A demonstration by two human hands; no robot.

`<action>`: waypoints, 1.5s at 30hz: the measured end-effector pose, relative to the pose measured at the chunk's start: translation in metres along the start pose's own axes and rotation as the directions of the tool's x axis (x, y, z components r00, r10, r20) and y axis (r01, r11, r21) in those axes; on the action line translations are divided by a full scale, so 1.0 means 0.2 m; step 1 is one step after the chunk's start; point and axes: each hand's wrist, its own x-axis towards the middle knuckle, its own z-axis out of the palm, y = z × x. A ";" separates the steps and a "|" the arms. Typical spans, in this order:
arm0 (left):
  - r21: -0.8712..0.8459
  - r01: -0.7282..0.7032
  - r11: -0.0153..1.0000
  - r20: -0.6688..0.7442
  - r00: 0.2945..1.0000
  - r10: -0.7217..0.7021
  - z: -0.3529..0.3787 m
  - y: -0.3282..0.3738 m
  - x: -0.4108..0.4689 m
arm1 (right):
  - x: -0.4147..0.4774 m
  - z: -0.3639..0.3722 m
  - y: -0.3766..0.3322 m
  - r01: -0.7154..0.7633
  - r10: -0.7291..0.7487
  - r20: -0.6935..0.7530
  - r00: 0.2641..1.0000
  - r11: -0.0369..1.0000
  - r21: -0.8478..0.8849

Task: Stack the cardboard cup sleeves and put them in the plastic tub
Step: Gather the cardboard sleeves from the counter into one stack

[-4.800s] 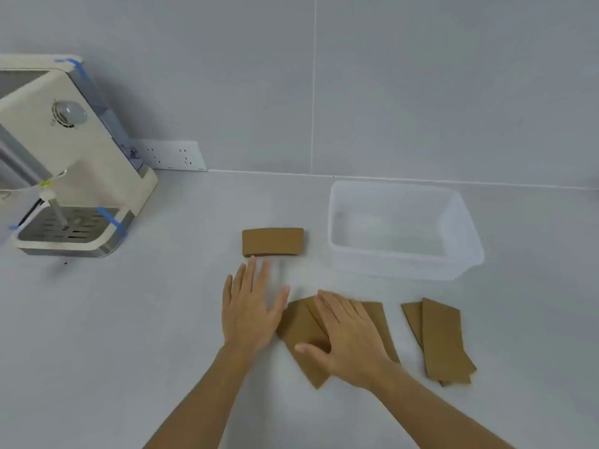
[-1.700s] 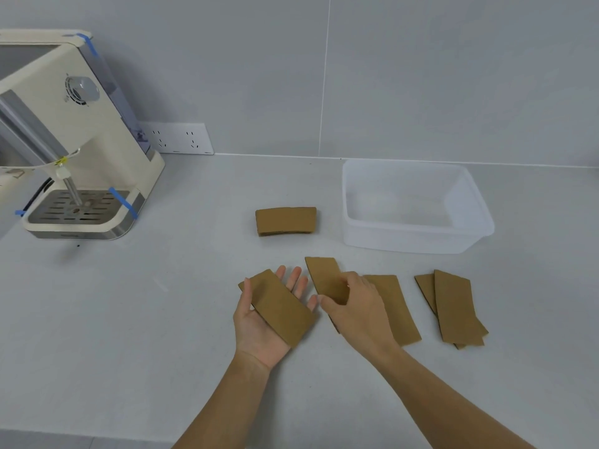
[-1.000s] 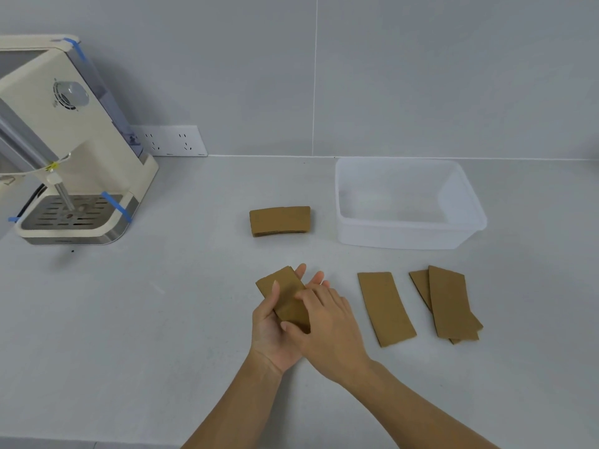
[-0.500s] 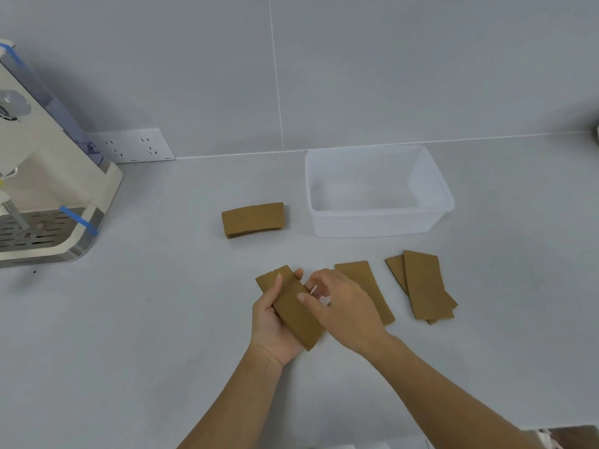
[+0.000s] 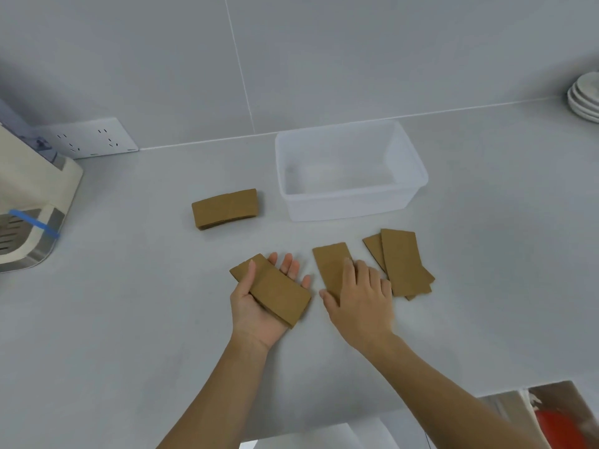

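Observation:
My left hand (image 5: 259, 306) lies palm up and holds a small stack of brown cardboard sleeves (image 5: 275, 288), thumb over its left end. My right hand (image 5: 359, 296) rests flat, palm down, on a single sleeve (image 5: 332, 259) lying on the counter; whether the fingers grip it is unclear. Two overlapping sleeves (image 5: 402, 260) lie just to the right. Another sleeve (image 5: 225, 208) lies farther back, left of the empty translucent plastic tub (image 5: 346, 207).
A cream coffee machine (image 5: 29, 202) stands at the left edge, a wall socket (image 5: 87, 139) behind it. Stacked white plates (image 5: 585, 98) sit at the far right. The counter's front edge (image 5: 356, 419) runs near my forearms.
My right hand left the stack in my left hand and moved right onto the single sleeve on the counter. The view swung right and down, bringing the plates into sight.

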 end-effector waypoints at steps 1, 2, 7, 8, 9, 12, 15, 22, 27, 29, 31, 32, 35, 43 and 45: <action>-0.001 -0.004 1.000 0.000 1.000 0.004 0.00 0.00 0.00 | -0.01 0.00 0.00 0.012 -0.012 -0.007 1.000 1.000 -0.006; -0.001 -0.008 1.000 0.000 1.000 0.008 0.00 0.00 0.01 | -0.01 -0.01 -0.01 0.026 -0.026 -0.005 1.000 1.000 0.001; -0.001 -0.016 1.000 -0.007 1.000 0.016 0.02 0.01 0.01 | 0.03 -0.08 0.03 0.104 -0.111 0.073 0.991 0.989 0.101; -0.002 -0.019 1.000 -0.010 1.000 0.019 0.02 0.01 0.01 | 0.05 -0.10 0.04 0.096 -0.109 0.104 0.989 0.987 0.126; -0.004 -0.021 1.000 -0.012 1.000 0.021 0.03 0.01 0.00 | 0.07 -0.13 0.05 0.078 -0.102 0.148 0.984 0.984 0.160; -0.003 -0.020 1.000 -0.025 0.999 0.020 0.05 0.01 -0.01 | 0.12 -0.22 0.06 -0.015 -0.090 0.290 0.953 0.939 0.342; 0.000 -0.013 1.000 -0.030 0.999 0.013 0.08 0.01 -0.01 | 0.15 -0.30 0.03 -0.044 -0.117 0.316 0.941 0.888 0.458; 0.136 -0.007 0.991 0.024 1.000 0.003 0.12 -0.01 -0.02 | 0.11 -0.35 -0.08 0.132 -0.244 0.145 0.959 0.836 0.533; 0.126 0.018 0.992 0.066 0.997 -0.027 0.14 -0.05 -0.01 | 0.06 -0.34 -0.12 0.249 -0.339 0.079 0.938 0.813 0.526; 0.102 0.024 0.994 0.087 0.996 -0.033 0.15 -0.07 -0.01 | 0.04 -0.33 -0.13 0.262 -0.354 0.081 0.932 0.811 0.523; 0.103 0.024 0.994 0.103 0.994 -0.035 0.16 -0.09 -0.01 | 0.04 -0.32 -0.12 0.267 -0.354 0.078 0.932 0.815 0.514; 0.110 0.022 0.994 0.106 0.994 -0.034 0.16 -0.10 -0.01 | 0.03 -0.32 -0.11 0.274 -0.356 0.071 0.932 0.818 0.505; 0.122 0.013 0.992 0.098 0.995 -0.025 0.17 -0.13 0.00 | 0.02 -0.31 -0.09 0.291 -0.359 0.049 0.932 0.822 0.489; 0.173 0.010 0.985 0.104 0.994 -0.028 0.18 -0.21 0.01 | -0.02 -0.29 -0.03 0.311 -0.355 0.006 0.935 0.828 0.467; 0.174 0.017 0.985 0.097 0.995 -0.035 0.18 -0.23 0.01 | -0.03 -0.29 -0.01 0.316 -0.357 0.005 0.934 0.833 0.454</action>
